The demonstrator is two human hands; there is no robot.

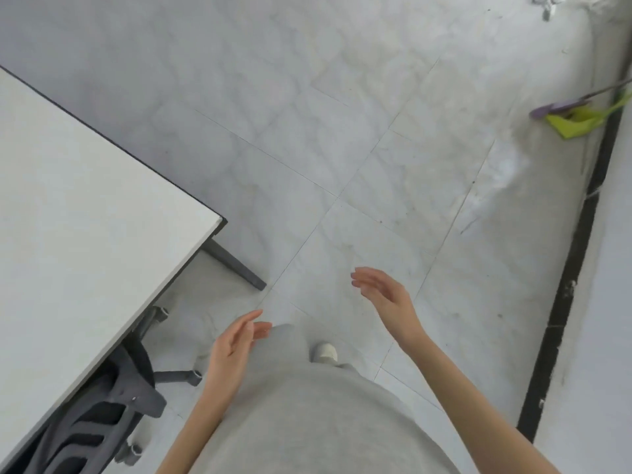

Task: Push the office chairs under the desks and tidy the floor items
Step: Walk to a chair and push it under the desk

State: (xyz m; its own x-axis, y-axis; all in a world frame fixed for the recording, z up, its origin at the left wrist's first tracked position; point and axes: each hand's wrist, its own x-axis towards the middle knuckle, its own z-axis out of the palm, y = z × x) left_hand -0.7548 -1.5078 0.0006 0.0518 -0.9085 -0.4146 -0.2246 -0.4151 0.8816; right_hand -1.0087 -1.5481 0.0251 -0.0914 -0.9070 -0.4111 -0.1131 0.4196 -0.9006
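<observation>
A dark grey office chair sits at the lower left, its seat tucked under a white desk and its back and wheeled base showing past the desk edge. My left hand hangs open just right of the chair, touching nothing. My right hand is open too, held over bare floor tiles, fingers spread. At the far right, by the wall, a green dustpan and a purple broom lie on the floor.
The desk's grey leg angles out onto the tiled floor. A black skirting strip runs along the white wall on the right. White dust patches lie near it. My shoe shows below my grey clothing.
</observation>
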